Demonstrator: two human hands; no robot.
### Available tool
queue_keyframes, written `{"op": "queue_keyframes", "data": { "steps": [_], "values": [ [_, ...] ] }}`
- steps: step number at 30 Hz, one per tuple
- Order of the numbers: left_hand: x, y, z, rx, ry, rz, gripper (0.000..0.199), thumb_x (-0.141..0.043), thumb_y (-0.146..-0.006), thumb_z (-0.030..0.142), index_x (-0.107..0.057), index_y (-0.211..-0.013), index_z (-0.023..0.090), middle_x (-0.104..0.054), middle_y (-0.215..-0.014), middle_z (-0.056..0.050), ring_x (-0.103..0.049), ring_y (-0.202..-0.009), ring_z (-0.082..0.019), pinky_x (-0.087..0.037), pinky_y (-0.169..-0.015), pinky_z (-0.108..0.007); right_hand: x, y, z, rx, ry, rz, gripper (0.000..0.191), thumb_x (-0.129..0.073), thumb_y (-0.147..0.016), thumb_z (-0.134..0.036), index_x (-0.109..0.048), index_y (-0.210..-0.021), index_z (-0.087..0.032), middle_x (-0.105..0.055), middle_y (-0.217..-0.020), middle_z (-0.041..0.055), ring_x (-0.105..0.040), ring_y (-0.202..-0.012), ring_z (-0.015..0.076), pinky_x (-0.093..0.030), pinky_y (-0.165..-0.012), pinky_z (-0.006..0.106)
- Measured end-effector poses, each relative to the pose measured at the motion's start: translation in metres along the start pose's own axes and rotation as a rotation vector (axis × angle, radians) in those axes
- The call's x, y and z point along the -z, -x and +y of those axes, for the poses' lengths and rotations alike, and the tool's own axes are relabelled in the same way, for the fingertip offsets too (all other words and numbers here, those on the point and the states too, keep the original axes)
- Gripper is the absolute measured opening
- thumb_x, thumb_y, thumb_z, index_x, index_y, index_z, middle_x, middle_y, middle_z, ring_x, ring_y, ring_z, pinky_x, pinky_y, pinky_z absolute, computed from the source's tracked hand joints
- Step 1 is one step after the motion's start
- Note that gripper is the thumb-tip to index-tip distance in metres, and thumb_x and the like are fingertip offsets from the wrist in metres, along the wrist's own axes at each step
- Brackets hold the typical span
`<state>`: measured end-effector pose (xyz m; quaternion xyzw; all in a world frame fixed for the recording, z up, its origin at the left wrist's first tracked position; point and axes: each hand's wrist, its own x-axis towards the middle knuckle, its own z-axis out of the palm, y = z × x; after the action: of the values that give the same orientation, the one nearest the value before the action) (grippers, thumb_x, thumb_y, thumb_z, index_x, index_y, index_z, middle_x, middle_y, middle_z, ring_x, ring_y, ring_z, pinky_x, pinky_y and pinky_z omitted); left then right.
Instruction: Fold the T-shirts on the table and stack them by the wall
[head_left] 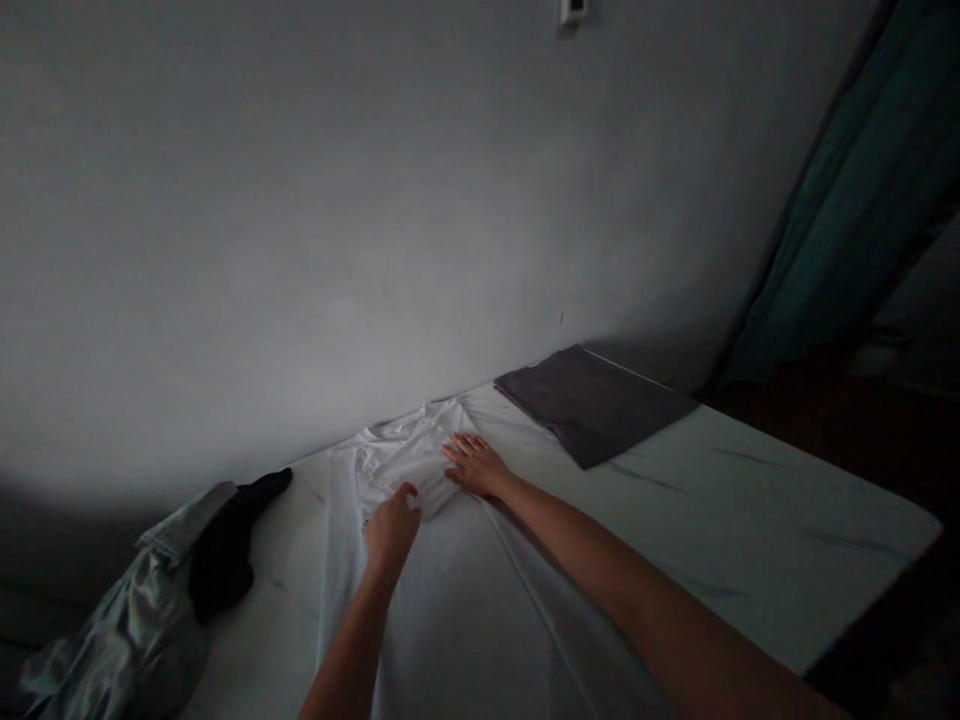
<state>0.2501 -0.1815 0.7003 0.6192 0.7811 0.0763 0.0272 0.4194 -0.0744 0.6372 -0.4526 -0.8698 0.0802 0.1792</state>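
A white cloth stretches from the wall edge of the marble-patterned table toward me, wrinkled at its far end. On its far part, my right hand lies flat with fingers spread. Just left of it and closer to me, my left hand is closed, thumb and index finger pinching the white fabric near the wrinkled section. The left hand's other fingers are mostly hidden behind the hand.
A folded dark grey cloth lies at the table's back right. Crumpled light clothing and a black garment are at the left. The pale wall runs behind the table; a green curtain hangs at right.
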Motion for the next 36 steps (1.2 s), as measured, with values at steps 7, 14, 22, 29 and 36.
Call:
{"op": "queue_keyframes", "data": {
  "steps": [7,14,22,29,36],
  "values": [
    [0.02,-0.048,0.055,-0.307,-0.131,0.232,0.038,-0.041,-0.095,0.029,-0.061,-0.125,0.018,-0.066,-0.124,-0.016,-0.063,-0.113,-0.027,-0.048,-0.095,-0.04,-0.002,0.002,-0.003,-0.006,0.003,0.059,0.057,-0.04,-0.098,-0.048,-0.04,-0.148,-0.02,-0.026,-0.158,0.0138,-0.023,-0.146,0.0282,-0.018,-0.12,0.045],
    [-0.04,-0.113,0.014,-0.53,-0.132,0.099,0.047,-0.039,-0.095,0.023,-0.048,-0.141,0.024,-0.04,-0.154,-0.012,-0.034,-0.143,-0.027,-0.033,-0.113,-0.048,0.0,0.0,-0.002,-0.035,-0.055,0.085,0.065,-0.038,-0.098,-0.044,-0.034,-0.148,-0.003,-0.031,-0.155,0.0179,-0.026,-0.145,0.0268,-0.018,-0.121,0.041],
    [-0.04,-0.151,0.084,-0.514,-0.24,0.116,0.04,-0.039,-0.095,0.027,-0.06,-0.13,0.026,-0.055,-0.14,-0.014,-0.044,-0.135,-0.031,-0.032,-0.11,-0.054,-0.006,-0.002,0.004,-0.03,-0.09,0.182,0.058,-0.045,-0.095,-0.037,-0.042,-0.144,-0.005,-0.035,-0.153,0.0181,-0.027,-0.145,0.0262,-0.021,-0.12,0.044],
    [-0.071,-0.172,0.093,-0.583,-0.112,0.047,0.049,-0.03,-0.098,0.025,-0.042,-0.146,0.027,-0.033,-0.157,-0.008,-0.026,-0.147,-0.026,-0.024,-0.118,-0.047,0.001,0.004,0.003,-0.074,-0.12,0.123,0.062,-0.044,-0.096,-0.033,-0.034,-0.147,-0.001,-0.031,-0.155,0.0201,-0.023,-0.146,0.0275,-0.019,-0.121,0.043],
    [-0.075,-0.17,0.096,-0.556,-0.108,0.063,0.052,-0.031,-0.098,0.038,-0.035,-0.149,0.029,-0.029,-0.159,-0.007,-0.027,-0.146,-0.028,-0.024,-0.117,-0.05,0.008,0.099,-0.003,0.099,-0.169,-0.03,0.068,-0.035,-0.1,-0.051,-0.026,-0.153,-0.008,-0.022,-0.158,0.0159,-0.015,-0.148,0.027,-0.014,-0.122,0.045]
  ]
}}
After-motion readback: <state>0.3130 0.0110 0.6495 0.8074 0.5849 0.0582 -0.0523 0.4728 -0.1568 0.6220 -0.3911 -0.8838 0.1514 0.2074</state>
